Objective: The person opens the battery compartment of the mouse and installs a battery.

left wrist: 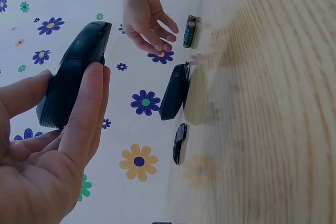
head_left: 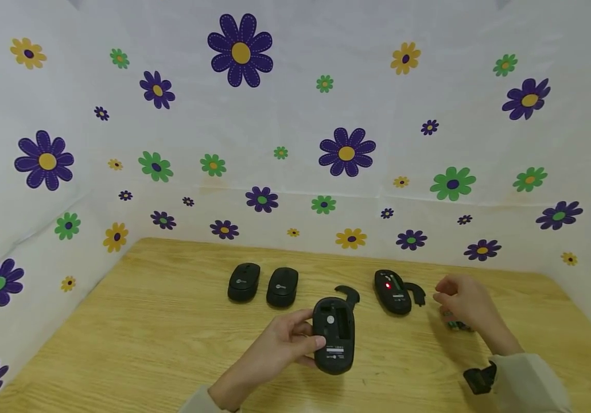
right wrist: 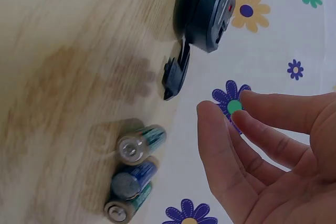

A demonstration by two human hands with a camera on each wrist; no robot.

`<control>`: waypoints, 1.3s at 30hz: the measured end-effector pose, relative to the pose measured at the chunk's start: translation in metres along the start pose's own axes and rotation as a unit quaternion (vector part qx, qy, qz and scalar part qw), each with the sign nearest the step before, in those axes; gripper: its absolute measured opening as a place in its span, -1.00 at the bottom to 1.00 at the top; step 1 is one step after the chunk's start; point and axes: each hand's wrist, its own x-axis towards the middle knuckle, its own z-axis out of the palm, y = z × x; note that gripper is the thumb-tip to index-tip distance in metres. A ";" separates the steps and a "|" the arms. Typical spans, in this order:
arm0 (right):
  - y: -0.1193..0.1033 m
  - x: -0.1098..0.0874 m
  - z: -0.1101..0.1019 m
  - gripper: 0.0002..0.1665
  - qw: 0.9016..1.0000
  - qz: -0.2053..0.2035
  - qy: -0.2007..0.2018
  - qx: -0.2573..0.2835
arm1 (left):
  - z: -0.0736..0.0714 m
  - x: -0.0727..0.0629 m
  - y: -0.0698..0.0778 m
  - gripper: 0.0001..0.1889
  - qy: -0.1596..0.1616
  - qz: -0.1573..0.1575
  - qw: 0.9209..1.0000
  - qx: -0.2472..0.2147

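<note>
My left hand [head_left: 287,344] grips a black computer mouse [head_left: 334,358] with its underside facing up, thumb on the near left edge. Its long battery slot is uncovered and looks dark inside. Beyond it lies a curved black battery cover [head_left: 348,295]. My right hand [head_left: 468,304] hovers at the right with fingers loosely bent and nothing between them. Below and beside that hand, three AA batteries lie side by side on the table; in the right wrist view a green one [right wrist: 152,139] lies nearest the fingers, with a blue one [right wrist: 137,178] in the middle.
A second mouse [head_left: 392,292] lies upside down, its red light glowing and a battery in its slot. Its curved cover [head_left: 416,293] lies against its right side. Two mice [head_left: 244,282] [head_left: 282,287] stand upright at the back left. A flowered cloth [head_left: 285,109] surrounds the wooden table [head_left: 135,332].
</note>
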 end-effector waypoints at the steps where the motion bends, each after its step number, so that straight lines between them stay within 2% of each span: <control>1: 0.003 0.000 -0.001 -0.76 1.000 0.006 -0.002 0.005 | 0.000 0.000 0.000 -0.42 -0.001 0.000 1.000 -0.001; 5: 0.010 0.000 -0.005 -0.74 1.000 0.022 -0.004 0.010 | 0.000 0.000 0.001 -0.41 0.001 -0.003 1.000 -0.004; 14: 0.017 -0.002 -0.007 -0.80 0.999 0.038 -0.002 -0.027 | -0.001 0.000 0.002 -0.41 -0.001 -0.004 1.000 0.000; 19: 0.020 -0.001 -0.005 -0.85 0.996 0.005 -0.001 -0.087 | -0.001 0.001 0.002 -0.41 0.001 0.004 1.000 0.009; 23: 0.021 0.000 -0.002 -0.85 0.993 -0.003 -0.007 -0.118 | 0.000 0.000 0.002 -0.40 -0.002 -0.001 1.000 0.005; 32: 0.013 0.005 0.014 -0.73 0.989 -0.027 -0.020 -0.146 | 0.000 0.000 0.001 -0.41 -0.002 -0.005 1.000 0.001; 39: 0.005 0.003 0.023 -0.76 0.991 -0.010 -0.042 -0.127 | -0.001 -0.001 0.003 -0.41 -0.002 -0.007 1.000 0.004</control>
